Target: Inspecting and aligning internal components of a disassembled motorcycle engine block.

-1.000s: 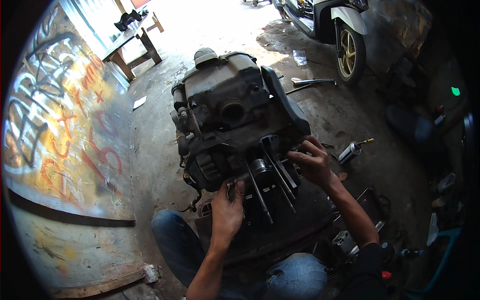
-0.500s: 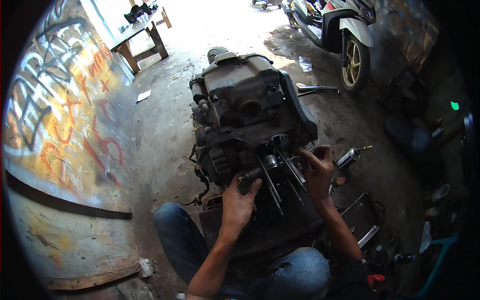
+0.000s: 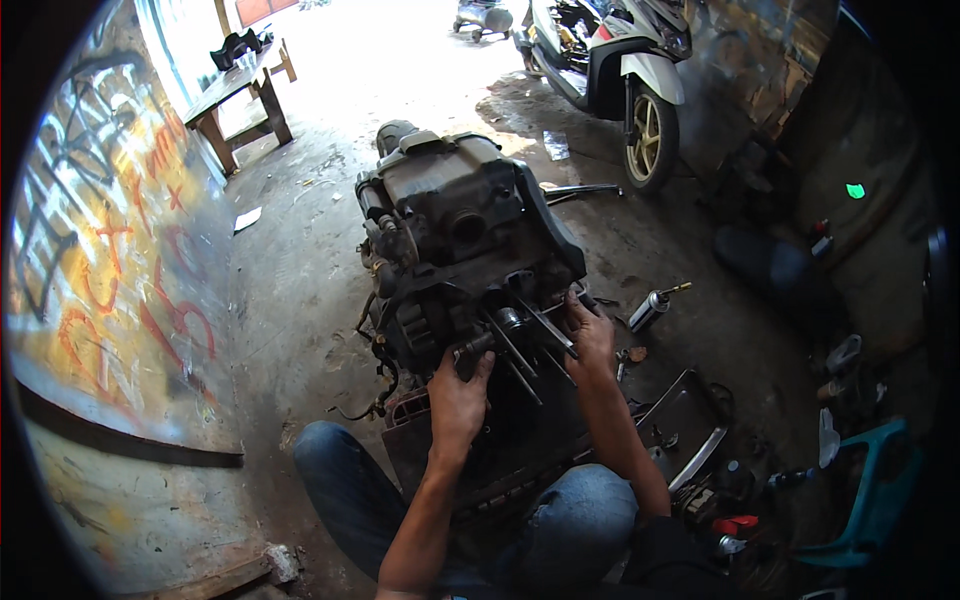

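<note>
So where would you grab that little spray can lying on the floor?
Around the middle of its round body. The spray can lies on its side on the floor, right of the engine, nozzle straw pointing up-right. Probably come from above, fingers across its width, clear of the straw.

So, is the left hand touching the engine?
Touching. The head view shows the left hand laid flat on the near end of the engine, its fingers at the long studs, with no gap visible.
</note>
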A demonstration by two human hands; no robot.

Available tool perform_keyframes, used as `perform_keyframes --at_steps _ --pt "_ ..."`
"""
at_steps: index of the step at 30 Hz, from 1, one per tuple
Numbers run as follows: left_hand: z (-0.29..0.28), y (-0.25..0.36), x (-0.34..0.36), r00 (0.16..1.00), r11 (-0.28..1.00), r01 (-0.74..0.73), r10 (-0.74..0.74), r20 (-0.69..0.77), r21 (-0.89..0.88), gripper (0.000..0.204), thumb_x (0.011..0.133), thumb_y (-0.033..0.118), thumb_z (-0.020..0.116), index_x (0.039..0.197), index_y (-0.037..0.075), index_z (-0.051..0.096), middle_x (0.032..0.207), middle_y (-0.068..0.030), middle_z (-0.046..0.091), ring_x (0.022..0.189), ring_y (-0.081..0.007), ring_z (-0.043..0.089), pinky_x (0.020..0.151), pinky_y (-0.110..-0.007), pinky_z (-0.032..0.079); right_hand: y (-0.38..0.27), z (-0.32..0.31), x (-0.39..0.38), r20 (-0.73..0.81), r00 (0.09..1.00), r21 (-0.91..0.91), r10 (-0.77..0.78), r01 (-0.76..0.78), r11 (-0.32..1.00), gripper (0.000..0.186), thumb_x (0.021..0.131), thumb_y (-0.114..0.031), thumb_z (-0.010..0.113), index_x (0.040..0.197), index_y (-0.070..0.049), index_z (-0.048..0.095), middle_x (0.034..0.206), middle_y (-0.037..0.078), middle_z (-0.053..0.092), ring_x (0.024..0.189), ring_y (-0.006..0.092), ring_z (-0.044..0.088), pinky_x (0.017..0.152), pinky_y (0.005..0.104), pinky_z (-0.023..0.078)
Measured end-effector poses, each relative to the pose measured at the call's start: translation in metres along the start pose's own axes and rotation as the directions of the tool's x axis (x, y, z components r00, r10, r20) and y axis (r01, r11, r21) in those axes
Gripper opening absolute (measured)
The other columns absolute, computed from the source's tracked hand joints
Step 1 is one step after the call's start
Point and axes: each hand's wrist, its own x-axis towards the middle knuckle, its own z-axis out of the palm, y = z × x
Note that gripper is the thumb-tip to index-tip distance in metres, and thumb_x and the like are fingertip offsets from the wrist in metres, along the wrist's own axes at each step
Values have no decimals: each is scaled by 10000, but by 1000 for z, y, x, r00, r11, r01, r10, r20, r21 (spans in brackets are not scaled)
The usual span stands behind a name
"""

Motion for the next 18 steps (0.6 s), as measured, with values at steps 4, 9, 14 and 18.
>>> perform_keyframes --at_steps 4,9,14,18 --pt "-2 -2 2 1000 999 24 -24 15 -24 422 937 287 703 1205 -22 599 945 -104 693 492 -102 546 454 -265 458 -21 13 1 -247 890 -19 -383 391 920 186 997 -151 605 1118 -23 547 800 23 555 679 126 574 629 277 530" --pt "-4 -6 2 1000 1000 2 -2 -11 -29 405 938 273 700 1201 -19 601 941 -92 692 493 -97 541 453 -259 457 -24 -20 -10 38 985 -375 -168 170 911 180 1012 -210 587 1086 -59 651 764 9 517 629 120 508 575 277 471" --pt "-2 -5 2 999 999 28 -27 30 -22 370 945 206 675 1229 -18 594 883 -122 687 500 -127 581 466 -284 478 1 -38 -4 501 838 -682 -216 536 497 287 982 -281 647 1142 -56 722 866 90 687 717 154 586 673 331 493" --pt "-1 -10 3 1000 999 29 -29 -8 -25 333 941 192 677 1194 -10 600 856 -72 664 491 -93 531 447 -258 443 -5 -25 -7 497 864 -726 -82 466 506 312 982 -276 646 1168 -32 701 951 138 724 825 161 645 749 323 512"
